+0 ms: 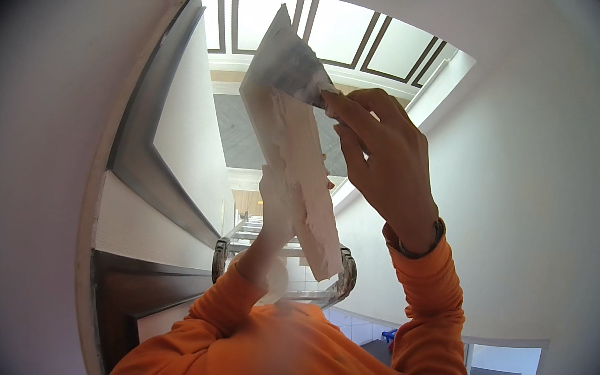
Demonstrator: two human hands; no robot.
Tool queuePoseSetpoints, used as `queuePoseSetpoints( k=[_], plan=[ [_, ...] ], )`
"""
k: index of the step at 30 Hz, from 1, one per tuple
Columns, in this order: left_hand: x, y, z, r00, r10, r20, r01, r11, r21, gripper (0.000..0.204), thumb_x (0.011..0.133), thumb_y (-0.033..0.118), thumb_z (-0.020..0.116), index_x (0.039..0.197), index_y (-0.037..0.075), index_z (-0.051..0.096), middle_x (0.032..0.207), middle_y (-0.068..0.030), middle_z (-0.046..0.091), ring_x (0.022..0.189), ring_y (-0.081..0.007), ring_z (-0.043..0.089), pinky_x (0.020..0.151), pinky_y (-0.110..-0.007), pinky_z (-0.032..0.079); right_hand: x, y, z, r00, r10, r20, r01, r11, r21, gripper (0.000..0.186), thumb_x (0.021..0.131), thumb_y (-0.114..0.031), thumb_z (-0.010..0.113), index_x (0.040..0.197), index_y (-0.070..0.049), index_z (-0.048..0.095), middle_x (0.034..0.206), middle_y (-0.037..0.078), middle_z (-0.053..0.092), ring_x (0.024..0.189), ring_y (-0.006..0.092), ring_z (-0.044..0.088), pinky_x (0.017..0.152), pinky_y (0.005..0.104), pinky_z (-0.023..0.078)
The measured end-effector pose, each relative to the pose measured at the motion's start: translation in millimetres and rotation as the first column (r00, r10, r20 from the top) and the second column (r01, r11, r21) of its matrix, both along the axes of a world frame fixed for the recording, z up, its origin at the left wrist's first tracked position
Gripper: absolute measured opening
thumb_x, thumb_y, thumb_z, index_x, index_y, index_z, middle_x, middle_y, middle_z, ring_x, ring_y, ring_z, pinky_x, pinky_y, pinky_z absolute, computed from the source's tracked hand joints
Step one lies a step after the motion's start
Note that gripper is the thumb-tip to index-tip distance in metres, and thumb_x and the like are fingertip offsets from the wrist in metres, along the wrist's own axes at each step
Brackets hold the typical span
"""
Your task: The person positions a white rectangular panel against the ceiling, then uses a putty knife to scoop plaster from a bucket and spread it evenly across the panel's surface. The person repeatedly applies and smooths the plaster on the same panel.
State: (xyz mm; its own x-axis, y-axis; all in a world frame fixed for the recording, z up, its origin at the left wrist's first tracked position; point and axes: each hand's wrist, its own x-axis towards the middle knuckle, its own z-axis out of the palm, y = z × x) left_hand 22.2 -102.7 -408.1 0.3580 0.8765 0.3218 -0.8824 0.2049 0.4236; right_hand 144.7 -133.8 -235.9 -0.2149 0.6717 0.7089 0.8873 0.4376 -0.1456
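Observation:
A long, flat plastering trowel [313, 189] slants up and away in front of my chest, its face carrying a layer of whitish-pink plaster with a ragged edge. My left hand [274, 203] is closed around it from underneath; the trowel hides most of the fingers, and a few fingertips show at its right side. My right hand [392, 151] pinches a grey putty knife [298, 71] between thumb and fingers. The knife's wide blade lies over the trowel's far part, seemingly touching it. Some plaster clings to the blade near my right fingertips.
Below me stands a ladder [349, 272] with its rungs going down to the floor. A dark-framed panelled door or wall [146, 126] is at my left, a smooth white wall [537, 207] at my right. Dark-trimmed panels [339, 30] line the far side.

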Motion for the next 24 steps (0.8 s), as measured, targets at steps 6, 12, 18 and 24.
queuePoseSetpoints(
  k=[6, 12, 18, 24],
  plan=[
    [3, 6, -11, 0.996, 0.014, -0.091, -0.015, 1.000, -0.004, 0.068, 0.107, 0.058, 0.027, 0.142, 0.003, 0.048, 0.124, -0.0158, 0.063, 0.098, -0.0302, 0.070, 0.080, -0.043, 0.061, 6, 12, -7, 0.998, -0.047, 0.040, 0.043, 0.995, 0.085, 0.044, 0.085, -0.004, 0.068, 0.126, -0.020, 0.070, 0.098, 0.004, 0.065, 0.087, 0.0198, 0.067, 0.061, 0.0342, 0.055],
    [-4, 4, -7, 0.987, -0.002, -0.163, -0.008, 0.998, -0.057, 0.079, 0.100, 0.073, 0.031, 0.147, 0.012, 0.046, 0.127, -0.0120, 0.062, 0.108, -0.0313, 0.067, 0.088, -0.047, 0.057, -6, 8, -11, 0.995, -0.101, 0.006, 0.101, 0.995, 0.023, 0.036, 0.087, -0.002, 0.071, 0.120, -0.013, 0.073, 0.103, 0.006, 0.070, 0.080, 0.0220, 0.070, 0.066, 0.0332, 0.058],
    [-6, 12, -25, 0.977, 0.049, -0.209, -0.046, 0.999, 0.017, 0.070, 0.102, 0.070, 0.033, 0.149, 0.019, 0.046, 0.136, -0.0032, 0.056, 0.124, -0.0233, 0.057, 0.101, -0.043, 0.050, -13, -6, -21, 0.997, -0.042, -0.060, 0.034, 0.992, -0.122, 0.039, 0.085, -0.011, 0.073, 0.124, -0.010, 0.072, 0.101, 0.008, 0.068, 0.078, 0.0253, 0.070, 0.069, 0.0367, 0.057],
    [4, 15, -33, 0.905, 0.255, -0.340, -0.280, 0.960, -0.025, 0.056, 0.104, 0.054, 0.040, 0.142, 0.014, 0.048, 0.128, -0.0039, 0.058, 0.115, -0.0193, 0.059, 0.094, -0.037, 0.052, -17, -20, -22, 0.998, -0.047, -0.045, 0.037, 0.977, -0.211, 0.044, 0.083, -0.012, 0.075, 0.127, -0.009, 0.070, 0.100, 0.010, 0.067, 0.077, 0.0270, 0.069, 0.070, 0.0380, 0.058]
  ],
)
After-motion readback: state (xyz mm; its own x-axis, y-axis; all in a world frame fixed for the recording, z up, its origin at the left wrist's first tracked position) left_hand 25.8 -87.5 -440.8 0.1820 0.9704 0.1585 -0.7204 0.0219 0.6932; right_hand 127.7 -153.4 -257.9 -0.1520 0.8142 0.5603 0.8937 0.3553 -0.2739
